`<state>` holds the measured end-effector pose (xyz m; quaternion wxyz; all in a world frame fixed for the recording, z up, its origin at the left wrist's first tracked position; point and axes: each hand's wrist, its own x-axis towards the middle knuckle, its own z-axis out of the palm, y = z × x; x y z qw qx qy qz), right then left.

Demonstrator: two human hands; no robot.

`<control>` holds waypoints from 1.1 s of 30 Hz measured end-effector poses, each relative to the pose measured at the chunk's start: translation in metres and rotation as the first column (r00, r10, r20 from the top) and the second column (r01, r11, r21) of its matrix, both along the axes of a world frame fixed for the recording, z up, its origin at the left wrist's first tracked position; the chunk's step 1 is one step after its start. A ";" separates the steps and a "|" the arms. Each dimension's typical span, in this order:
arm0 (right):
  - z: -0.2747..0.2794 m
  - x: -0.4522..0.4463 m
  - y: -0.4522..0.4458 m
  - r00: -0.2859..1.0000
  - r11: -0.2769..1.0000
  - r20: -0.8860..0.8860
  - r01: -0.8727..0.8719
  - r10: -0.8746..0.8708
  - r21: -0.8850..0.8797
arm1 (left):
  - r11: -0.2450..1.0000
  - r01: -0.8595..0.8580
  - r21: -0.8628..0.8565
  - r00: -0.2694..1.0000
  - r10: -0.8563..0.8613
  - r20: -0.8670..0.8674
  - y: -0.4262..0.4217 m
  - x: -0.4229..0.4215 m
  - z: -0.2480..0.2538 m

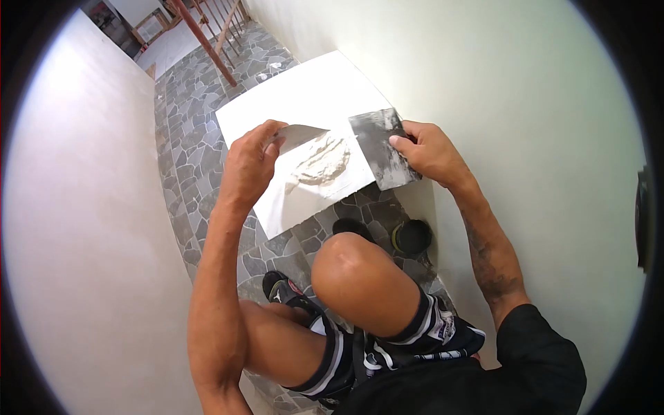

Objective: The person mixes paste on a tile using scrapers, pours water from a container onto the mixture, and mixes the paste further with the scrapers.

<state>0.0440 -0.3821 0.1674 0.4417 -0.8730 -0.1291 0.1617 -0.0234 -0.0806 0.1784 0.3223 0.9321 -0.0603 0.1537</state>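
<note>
A white board (297,90) lies in front of my knees, with a mound of wet off-white putty (324,162) on it. My left hand (254,155) is closed on a thin metal scraper blade (299,133), tilted at the mound's far left side. In my right hand (430,151) I grip a wider, dark flat scraper (382,149) smeared with white residue, thumb on its near face. It is held over the board's right edge, to the right of the putty. Whether either blade touches the putty I cannot tell.
Pale walls (76,221) stand close on both sides. Stone-pattern tiles (190,149) cover the floor. A dark round container (413,237) stands by the right wall, near my foot. Reddish metal railing posts (207,45) rise beyond the board.
</note>
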 end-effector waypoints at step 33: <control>-0.072 -0.018 0.135 0.892 0.648 -0.389 0.440 -0.231 0.622 | 0.996 0.020 0.092 0.999 -0.022 0.029 -0.011 0.002 -0.015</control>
